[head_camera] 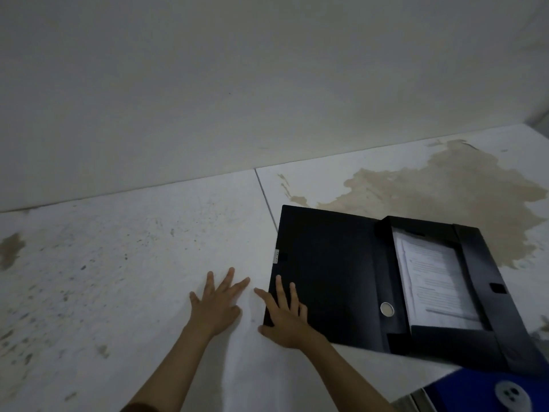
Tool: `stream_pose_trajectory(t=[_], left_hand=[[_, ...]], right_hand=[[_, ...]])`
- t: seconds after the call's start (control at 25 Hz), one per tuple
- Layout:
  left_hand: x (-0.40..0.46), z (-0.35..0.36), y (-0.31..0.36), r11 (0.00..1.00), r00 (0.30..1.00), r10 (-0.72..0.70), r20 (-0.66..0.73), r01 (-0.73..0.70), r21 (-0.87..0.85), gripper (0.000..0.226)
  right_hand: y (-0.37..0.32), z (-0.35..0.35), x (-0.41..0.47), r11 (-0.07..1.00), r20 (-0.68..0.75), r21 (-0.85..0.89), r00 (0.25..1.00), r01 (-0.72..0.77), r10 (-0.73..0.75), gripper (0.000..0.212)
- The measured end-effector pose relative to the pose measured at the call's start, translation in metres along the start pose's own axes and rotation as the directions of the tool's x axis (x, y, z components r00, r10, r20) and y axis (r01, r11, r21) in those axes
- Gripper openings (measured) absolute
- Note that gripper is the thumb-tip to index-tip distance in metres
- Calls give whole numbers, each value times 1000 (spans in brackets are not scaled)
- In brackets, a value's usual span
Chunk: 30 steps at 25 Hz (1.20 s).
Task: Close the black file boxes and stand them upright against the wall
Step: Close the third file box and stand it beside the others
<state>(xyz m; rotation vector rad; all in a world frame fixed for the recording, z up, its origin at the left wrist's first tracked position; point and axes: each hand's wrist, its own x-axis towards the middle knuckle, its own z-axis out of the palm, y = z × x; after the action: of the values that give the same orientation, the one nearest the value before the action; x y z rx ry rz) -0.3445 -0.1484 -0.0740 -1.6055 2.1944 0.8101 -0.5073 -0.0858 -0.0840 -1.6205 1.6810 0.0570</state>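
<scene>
One black file box (pixel 326 272) lies flat and open on the white floor at the right, its lid spread to the left and white printed papers (pixel 433 278) showing in its tray. My right hand (pixel 285 318) rests with fingers spread on the lid's near left corner, thumb on the floor beside it. My left hand (pixel 217 304) lies flat on the bare floor just left of the box, fingers apart, holding nothing. The white wall (pixel 237 84) rises behind the floor.
A brown stain (pixel 445 191) spreads over the floor tile behind the box. A blue file box (pixel 490 391) with a white round finger hole shows at the bottom right corner. Dirty specks dot the floor at the left.
</scene>
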Motion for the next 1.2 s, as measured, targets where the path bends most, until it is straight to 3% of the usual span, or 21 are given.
stream_pose_trajectory(t=[0.12, 0.2, 0.28, 0.4, 0.52, 0.6, 0.68, 0.88, 1.04, 1.2], left_hand=[[0, 11, 20, 995, 994, -75, -80, 68, -79, 63], [-1, 16, 40, 981, 986, -94, -141, 67, -182, 60], [-1, 21, 63, 956, 984, -48, -169, -3, -292, 58], [1, 24, 91, 872, 981, -15, -195, -82, -482, 59], [4, 22, 111, 790, 974, -100, -202, -46, -612, 55], [5, 18, 119, 739, 970, -160, -184, -6, -674, 53], [8, 12, 120, 692, 966, -204, -161, 26, -722, 48], [9, -7, 110, 476, 969, -224, -108, 12, -880, 40], [5, -13, 112, 525, 950, -195, -243, -108, -844, 39], [-10, -31, 99, 494, 916, -213, -341, -200, -846, 40]], right_hand=[[22, -19, -15, 996, -39, 55, 997, 68, -65, 69], [47, -35, -28, 998, -129, 52, 991, 40, -33, 68], [80, -52, -43, 998, -298, -29, 953, -61, 50, 68], [136, -77, -62, 951, -529, -2, 807, -309, 261, 72], [172, -84, -70, 878, -403, 179, 781, -444, 477, 74], [179, -73, -67, 884, -346, 166, 814, -437, 467, 72], [181, -63, -65, 906, -377, 126, 825, -404, 420, 72], [182, -62, -63, 911, -376, 181, 830, -370, 412, 71], [177, -63, -61, 905, -388, 175, 818, -387, 425, 70], [155, -72, -49, 933, -339, 161, 870, -322, 359, 68]])
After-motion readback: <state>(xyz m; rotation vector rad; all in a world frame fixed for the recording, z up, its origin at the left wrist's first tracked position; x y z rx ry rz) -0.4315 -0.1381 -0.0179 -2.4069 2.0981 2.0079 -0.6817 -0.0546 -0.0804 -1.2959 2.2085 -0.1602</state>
